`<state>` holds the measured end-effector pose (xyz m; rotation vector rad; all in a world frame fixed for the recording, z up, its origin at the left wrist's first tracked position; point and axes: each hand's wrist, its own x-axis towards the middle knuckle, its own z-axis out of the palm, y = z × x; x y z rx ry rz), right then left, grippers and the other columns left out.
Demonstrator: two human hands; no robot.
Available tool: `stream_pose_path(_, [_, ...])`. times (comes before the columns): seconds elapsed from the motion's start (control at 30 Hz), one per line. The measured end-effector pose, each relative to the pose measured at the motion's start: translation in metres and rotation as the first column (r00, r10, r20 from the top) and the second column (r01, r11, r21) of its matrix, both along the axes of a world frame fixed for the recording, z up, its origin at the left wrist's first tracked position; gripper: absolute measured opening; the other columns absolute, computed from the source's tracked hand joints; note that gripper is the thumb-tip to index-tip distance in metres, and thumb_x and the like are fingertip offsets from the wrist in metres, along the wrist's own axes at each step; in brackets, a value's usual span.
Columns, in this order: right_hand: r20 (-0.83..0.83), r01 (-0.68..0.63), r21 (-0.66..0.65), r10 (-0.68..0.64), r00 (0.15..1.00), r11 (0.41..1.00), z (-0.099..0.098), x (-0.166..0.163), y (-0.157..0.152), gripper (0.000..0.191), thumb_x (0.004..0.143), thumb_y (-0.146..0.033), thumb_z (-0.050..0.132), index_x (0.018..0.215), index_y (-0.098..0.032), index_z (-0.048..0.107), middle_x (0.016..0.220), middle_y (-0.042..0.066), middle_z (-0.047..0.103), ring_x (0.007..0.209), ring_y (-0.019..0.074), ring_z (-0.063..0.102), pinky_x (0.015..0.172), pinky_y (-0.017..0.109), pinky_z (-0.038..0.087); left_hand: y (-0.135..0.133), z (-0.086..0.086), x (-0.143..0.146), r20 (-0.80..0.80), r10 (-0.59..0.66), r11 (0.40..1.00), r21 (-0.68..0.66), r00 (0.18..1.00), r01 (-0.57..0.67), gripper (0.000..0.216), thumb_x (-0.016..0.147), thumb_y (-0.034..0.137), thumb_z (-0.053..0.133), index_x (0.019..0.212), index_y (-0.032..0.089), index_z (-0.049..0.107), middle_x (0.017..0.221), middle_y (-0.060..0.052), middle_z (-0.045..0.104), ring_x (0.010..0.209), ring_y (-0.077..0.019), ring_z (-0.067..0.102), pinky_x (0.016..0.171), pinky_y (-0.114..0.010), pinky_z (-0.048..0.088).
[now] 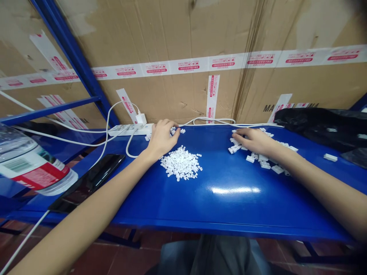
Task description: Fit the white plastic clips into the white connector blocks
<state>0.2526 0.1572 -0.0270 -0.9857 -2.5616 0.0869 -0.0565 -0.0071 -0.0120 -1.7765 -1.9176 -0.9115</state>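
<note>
- While left hand (163, 138) covers white pieces (182, 131), upper centre, its grip can't be told.
- Right hand (250, 139) over white blocks (265, 165), centre right — grip likewise unclear.
- Blocks probably best lifted singly.

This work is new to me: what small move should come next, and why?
Probably the right hand should pick up one of the blocks, since it is right at their scatter, while the left hand is by a few other white pieces, beyond the pile of small bits.
</note>
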Motion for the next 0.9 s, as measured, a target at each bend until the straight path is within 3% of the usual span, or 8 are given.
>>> stream_pose_path(0.07, [-0.023, -0.006, 0.011, 0.007, 1.0, 1.0, 0.005, -0.002, -0.013, 0.042, 0.099, -0.045, 0.045, 0.105, -0.019, 0.078, 0.114, 0.011, 0.078, 0.108, 0.033, 0.072, 0.091, 0.044, 0.054, 0.0, 0.0, 0.006, 0.034, -0.061, 0.998, -0.018, 0.998, 0.062, 0.02, 0.095, 0.032, 0.053, 0.096, 0.02, 0.069, 0.111, -0.008, 0.072, 0.11, -0.0279, 0.059, 0.1, -0.044, 0.039])
stream_pose_path(0.17, [-0.011, 0.0, 0.091, 0.001, 1.0, 0.996, 0.008, -0.009, -0.034, 0.053, 0.096, -0.056, 0.052, 0.125, -0.015, 0.071, 0.13, 0.015, 0.071, 0.118, 0.0367, 0.067, 0.098, 0.05, 0.052, 0.0, -0.002, 0.009, 0.059, -0.113, 0.993, -0.034, 0.992, 0.115, 0.022, 0.096, 0.032, 0.052, 0.094, 0.02, 0.07, 0.108, -0.008, 0.073, 0.106, -0.0266, 0.061, 0.098, -0.042, 0.04])
stream_pose_path(0.33, [0.096, 0.01, 0.146, -0.024, 0.995, 0.989, 0.004, -0.018, -0.05, 0.065, 0.092, -0.065, 0.054, 0.132, -0.016, 0.066, 0.132, 0.018, 0.068, 0.122, 0.0391, 0.063, 0.109, 0.065, 0.039, 0.0, -0.002, 0.005, 0.066, -0.175, 0.984, -0.03, 0.982, 0.178, 0.025, 0.096, 0.032, 0.052, 0.093, 0.018, 0.071, 0.098, -0.008, 0.073, 0.094, -0.0236, 0.064, 0.092, -0.039, 0.045])
stream_pose_path(0.53, [0.085, 0.049, 0.137, -0.061, 0.994, 0.989, 0.0, -0.009, -0.035, 0.049, 0.096, -0.054, 0.052, 0.119, -0.015, 0.071, 0.121, 0.019, 0.07, 0.11, 0.0359, 0.068, 0.089, 0.05, 0.054, 0.0, -0.001, 0.01, 0.059, -0.255, 0.963, -0.077, 0.965, 0.259, 0.027, 0.098, 0.035, 0.05, 0.09, 0.019, 0.07, 0.098, -0.008, 0.074, 0.093, -0.0226, 0.066, 0.09, -0.037, 0.046])
stream_pose_path(0.77, [0.095, 0.103, 0.199, -0.124, 0.988, 0.975, 0.001, -0.004, -0.03, 0.044, 0.096, -0.05, 0.053, 0.118, -0.018, 0.073, 0.119, 0.017, 0.072, 0.104, 0.0349, 0.07, 0.084, 0.047, 0.053, -0.001, 0.001, 0.014, 0.21, -0.272, 0.944, -0.132, 0.939, 0.303, 0.033, 0.096, 0.042, 0.052, 0.081, 0.019, 0.071, 0.089, -0.007, 0.073, 0.082, -0.0208, 0.064, 0.078, -0.035, 0.047])
stream_pose_path(0.9, [0.126, 0.133, 0.219, -0.163, 0.979, 0.967, 0.005, -0.003, -0.031, 0.037, 0.097, -0.044, 0.051, 0.106, -0.02, 0.077, 0.112, 0.015, 0.075, 0.1, 0.0356, 0.071, 0.082, 0.047, 0.05, -0.004, 0.003, 0.014, 0.331, -0.307, 0.887, -0.24, 0.892, 0.394, 0.033, 0.092, 0.049, 0.058, 0.084, 0.021, 0.074, 0.085, -0.006, 0.073, 0.075, -0.0191, 0.062, 0.071, -0.033, 0.046])
